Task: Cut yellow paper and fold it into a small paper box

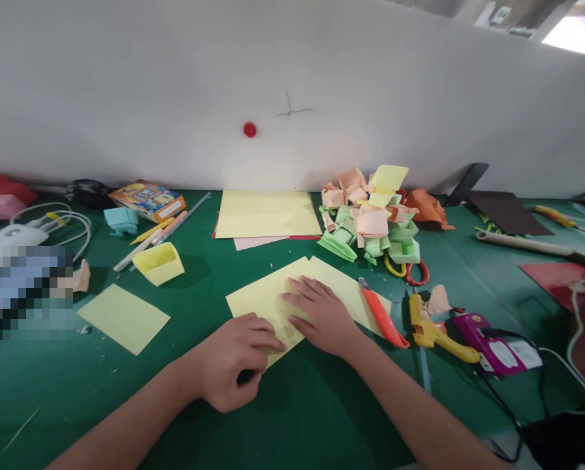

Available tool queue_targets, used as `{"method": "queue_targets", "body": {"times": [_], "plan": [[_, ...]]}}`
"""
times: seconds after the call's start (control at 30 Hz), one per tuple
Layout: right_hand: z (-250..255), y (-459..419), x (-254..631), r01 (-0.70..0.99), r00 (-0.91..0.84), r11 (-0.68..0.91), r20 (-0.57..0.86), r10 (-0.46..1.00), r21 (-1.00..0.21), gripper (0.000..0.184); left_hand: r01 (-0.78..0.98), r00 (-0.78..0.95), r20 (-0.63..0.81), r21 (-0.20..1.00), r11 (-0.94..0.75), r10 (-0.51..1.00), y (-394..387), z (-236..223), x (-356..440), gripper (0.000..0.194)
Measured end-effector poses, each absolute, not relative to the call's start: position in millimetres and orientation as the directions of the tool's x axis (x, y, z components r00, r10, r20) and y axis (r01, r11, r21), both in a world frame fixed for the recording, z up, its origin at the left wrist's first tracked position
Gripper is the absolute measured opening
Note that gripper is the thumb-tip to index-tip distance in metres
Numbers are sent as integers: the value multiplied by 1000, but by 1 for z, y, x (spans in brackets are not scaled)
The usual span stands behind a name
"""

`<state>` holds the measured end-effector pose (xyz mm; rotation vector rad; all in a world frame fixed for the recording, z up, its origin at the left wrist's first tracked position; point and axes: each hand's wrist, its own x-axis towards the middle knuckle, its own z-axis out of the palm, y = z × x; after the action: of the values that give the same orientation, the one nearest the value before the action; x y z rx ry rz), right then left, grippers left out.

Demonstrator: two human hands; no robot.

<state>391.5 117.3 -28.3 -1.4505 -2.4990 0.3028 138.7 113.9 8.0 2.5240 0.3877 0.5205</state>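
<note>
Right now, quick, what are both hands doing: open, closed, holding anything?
Left hand: fingers curled at the edge of a yellow paper sheet; whether it grips cannot be told.
Right hand: open, fingers spread flat on that sheet.

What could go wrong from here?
1. The red-orange cutter lies on the second yellow sheet, close to the right hand; a sideways sweep might knock it. I can't tell whether its blade is out.
2. Both hands rest on the front yellow sheet; uneven pressure from the left hand could skew or crease it.
3. The yellow glue gun lies nearby; if hot, it may burn the right forearm.
</note>
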Motion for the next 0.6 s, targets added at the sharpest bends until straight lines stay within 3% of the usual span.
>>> {"method": "queue_targets", "body": {"times": [0.27, 0.6], "plan": [[-26, 116, 391, 822, -478, 482, 92, 873, -301, 46, 197, 875, 240, 617, -762, 421, 120, -3, 137, 32], [-27, 118, 391, 818, -486, 489, 92, 869, -304, 45, 209, 856, 249, 635, -744, 453, 124, -17, 141, 31]]}}
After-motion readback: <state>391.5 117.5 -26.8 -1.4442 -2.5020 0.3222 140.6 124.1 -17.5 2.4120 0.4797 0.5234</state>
